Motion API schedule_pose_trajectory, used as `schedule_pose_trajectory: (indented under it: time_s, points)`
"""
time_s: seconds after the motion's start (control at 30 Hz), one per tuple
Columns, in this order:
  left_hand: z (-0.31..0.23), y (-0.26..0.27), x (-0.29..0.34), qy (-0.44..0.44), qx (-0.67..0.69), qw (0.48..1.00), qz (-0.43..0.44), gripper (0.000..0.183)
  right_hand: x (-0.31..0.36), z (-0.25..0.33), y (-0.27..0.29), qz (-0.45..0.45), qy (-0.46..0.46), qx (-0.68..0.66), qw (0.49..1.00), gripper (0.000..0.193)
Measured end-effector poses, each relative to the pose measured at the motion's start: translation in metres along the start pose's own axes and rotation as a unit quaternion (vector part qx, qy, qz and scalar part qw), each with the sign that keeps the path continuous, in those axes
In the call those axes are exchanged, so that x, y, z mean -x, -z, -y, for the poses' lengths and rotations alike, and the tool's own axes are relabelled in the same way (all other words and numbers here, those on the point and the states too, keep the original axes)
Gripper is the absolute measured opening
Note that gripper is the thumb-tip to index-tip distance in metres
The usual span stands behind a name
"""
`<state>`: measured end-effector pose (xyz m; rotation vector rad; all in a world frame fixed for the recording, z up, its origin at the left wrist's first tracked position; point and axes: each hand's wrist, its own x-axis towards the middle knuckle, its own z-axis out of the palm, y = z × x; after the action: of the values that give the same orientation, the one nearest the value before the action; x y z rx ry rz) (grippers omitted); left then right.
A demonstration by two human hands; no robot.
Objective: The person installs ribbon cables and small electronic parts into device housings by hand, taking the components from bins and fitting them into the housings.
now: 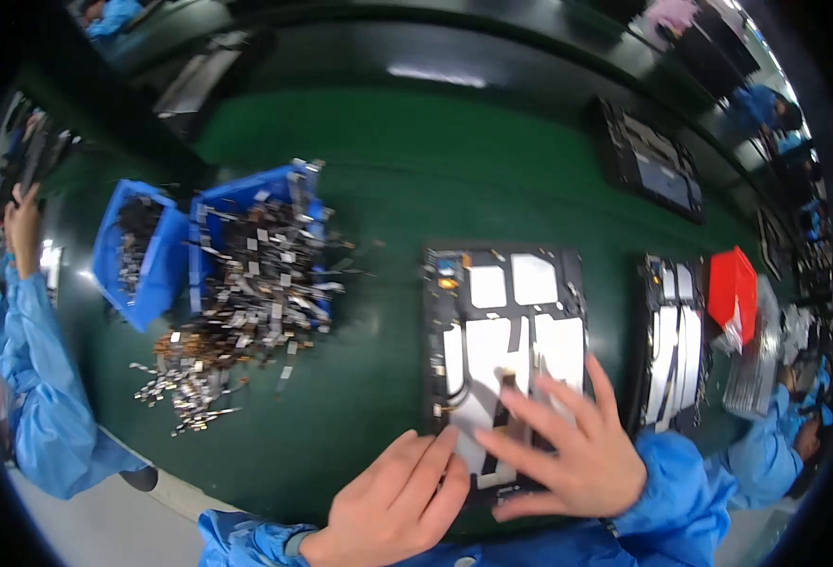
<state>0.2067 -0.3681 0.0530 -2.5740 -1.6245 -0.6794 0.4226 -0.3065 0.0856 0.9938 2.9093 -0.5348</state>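
Note:
In front of me lies an opened flat device, like a large tablet [497,340], with a black frame, silver-white panels and thin dark strips across it. My left hand [399,496] is at its lower left edge, fingers bent and close together, with the fingertips at the frame. Whatever those fingers may pinch is hidden. Over the lower right of the device hovers my right hand [572,449], slightly blurred, its fingers spread apart. A short dark strip [508,380] shows close to its fingertips; I see nothing gripped there.
Blue bins [142,302] stand left on the green table [369,142], beside a heap of small flex cables [270,274]. Another opened device [671,331], a red bin [733,298] and stacked clear trays [755,378] sit right. A black device [652,165] lies far right. Co-workers flank both sides.

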Motion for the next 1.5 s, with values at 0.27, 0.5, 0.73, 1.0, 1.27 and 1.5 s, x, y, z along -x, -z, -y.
schedule_pose_trajectory:
  time_s: [0.27,0.5,0.73,1.0,1.27,1.5]
  points:
    - [0.098,0.077,-0.027,0.202,-0.072,0.97,-0.116,0.008,0.002,-0.033,-0.019,0.041,0.026,0.042,0.998,0.097]
    - [0.164,0.065,-0.029,0.213,-0.171,0.955,-0.118,0.008,-0.114,-0.111,0.001,-0.125,0.006,-0.062,0.99,0.097]
    - [0.19,0.048,-0.045,0.32,-0.129,0.932,-0.112,0.016,-0.192,-0.148,0.004,-0.206,-0.06,-0.039,0.976,0.089]
    - [0.194,0.048,-0.063,0.209,-0.135,0.967,-0.045,0.026,-0.162,-0.105,0.044,-0.273,-0.004,-0.073,0.959,0.065]
    - [0.213,0.036,-0.06,0.033,-0.198,0.975,-0.094,0.017,-0.08,-0.052,0.081,-0.334,0.067,-0.131,0.931,0.05]
    - [0.155,0.087,-0.073,-0.024,-0.2,0.971,-0.125,0.011,-0.032,-0.042,0.088,-0.299,0.028,-0.188,0.935,0.039]
